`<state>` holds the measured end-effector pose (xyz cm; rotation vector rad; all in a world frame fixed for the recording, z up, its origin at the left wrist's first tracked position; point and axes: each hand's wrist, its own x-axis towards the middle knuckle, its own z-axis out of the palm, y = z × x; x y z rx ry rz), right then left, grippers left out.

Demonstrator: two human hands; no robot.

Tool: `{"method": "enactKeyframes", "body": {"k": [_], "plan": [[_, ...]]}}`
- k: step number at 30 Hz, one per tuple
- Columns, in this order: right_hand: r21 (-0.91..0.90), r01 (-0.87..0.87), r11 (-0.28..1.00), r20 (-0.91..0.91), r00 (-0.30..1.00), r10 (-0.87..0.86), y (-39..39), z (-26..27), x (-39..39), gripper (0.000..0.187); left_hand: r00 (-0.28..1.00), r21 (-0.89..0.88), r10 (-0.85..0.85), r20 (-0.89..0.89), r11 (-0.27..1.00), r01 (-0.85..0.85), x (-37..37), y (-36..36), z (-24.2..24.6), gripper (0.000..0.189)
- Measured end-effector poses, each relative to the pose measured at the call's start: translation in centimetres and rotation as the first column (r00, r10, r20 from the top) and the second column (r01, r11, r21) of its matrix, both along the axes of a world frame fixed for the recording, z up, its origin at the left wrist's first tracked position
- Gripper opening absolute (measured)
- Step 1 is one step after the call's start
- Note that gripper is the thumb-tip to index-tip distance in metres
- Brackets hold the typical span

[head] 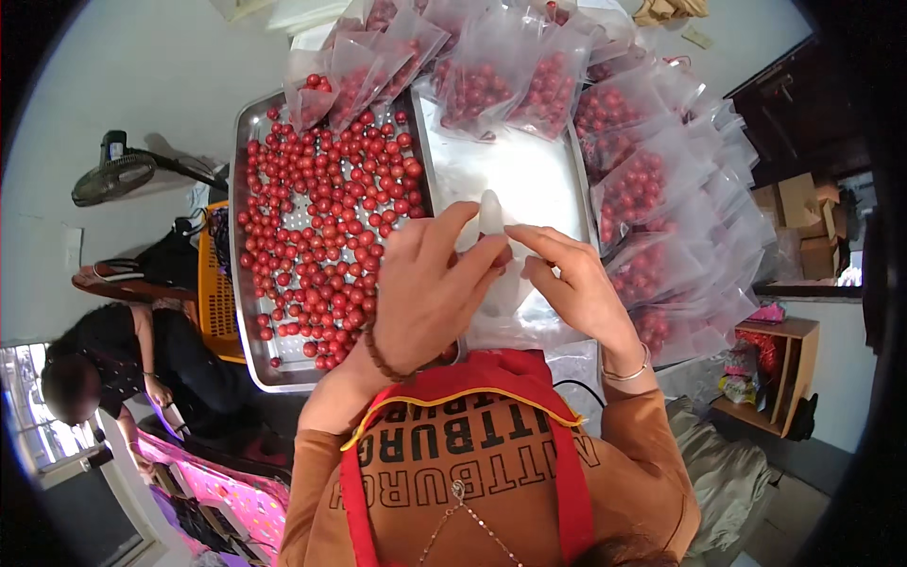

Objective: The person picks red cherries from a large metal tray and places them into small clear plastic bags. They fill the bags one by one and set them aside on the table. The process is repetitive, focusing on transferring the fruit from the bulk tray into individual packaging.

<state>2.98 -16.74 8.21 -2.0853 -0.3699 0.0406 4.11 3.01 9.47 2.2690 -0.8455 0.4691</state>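
Note:
In front of my chest, my left hand curves over a few small red balls, partly hidden under its fingers. Whether they are fruit or beads, I cannot tell. A translucent plastic bag stands up between my hands, its lower part hanging over the bright tray. With index finger and thumb, my right hand holds the bag's edge. Left of my hands, a perforated metal tray carries many loose red balls. Beneath my hands lies a second metal tray, pale and shiny.
Filled translucent bags are heaped along the far and right sides. A yellow plastic crate and a fan stand at left. Lower left, another person bends over a pink surface. A wooden shelf is at right.

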Motion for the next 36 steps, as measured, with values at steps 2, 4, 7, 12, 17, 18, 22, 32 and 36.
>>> {"method": "enactKeyframes", "body": {"k": [2,4,7,12,17,18,22,32,36], "plan": [[-0.002,0.011,1.000,0.002,1.000,-0.011,-0.5,-0.3,0.1,0.038,1.000,0.030,0.019,-0.009,0.999,-0.019,0.4,-0.6,0.1,0.039],[-0.021,0.013,1.000,-0.052,0.999,-0.014,-0.9,-0.3,0.0,0.038,0.996,-0.209,-0.013,-0.091,0.978,-0.006,0.2,-0.4,0.1,0.038],[-0.003,0.027,1.000,-0.040,0.999,-0.028,-0.7,-0.3,0.3,0.038,0.974,-0.435,-0.143,-0.177,0.899,0.053,0.4,-0.5,-0.3,0.037],[-0.006,0.044,0.999,-0.069,0.997,-0.045,-1.0,-0.5,0.1,0.039,0.990,-0.199,-0.131,-0.055,0.973,0.118,0.7,-3.5,-1.5,0.027],[-0.032,0.073,0.997,0.015,0.997,-0.072,-1.9,-1.3,0.1,0.042,0.988,-0.106,-0.117,0.098,0.986,0.127,0.8,-2.4,-2.4,0.030],[-0.028,0.074,0.997,-0.014,0.997,-0.074,-1.8,-1.2,0.2,0.042,0.995,-0.137,-0.069,0.074,0.987,0.079,0.7,-1.3,-2.7,0.029],[0.010,0.084,0.996,-0.107,0.991,-0.083,-1.4,-0.8,0.2,0.040,0.978,-0.214,0.156,-0.138,0.960,-0.183,0.4,4.4,-8.2,0.022],[-0.005,0.106,0.994,-0.217,0.970,-0.105,-0.9,-1.4,-0.1,0.035,0.772,0.357,0.633,-0.052,0.734,-0.578,-6.7,13.3,-18.0,0.026],[-0.021,0.089,0.996,-0.254,0.963,-0.091,-0.7,-1.3,-0.1,0.035,0.758,0.268,0.635,-0.149,0.764,-0.587,-7.7,11.8,-18.0,0.030]]}}
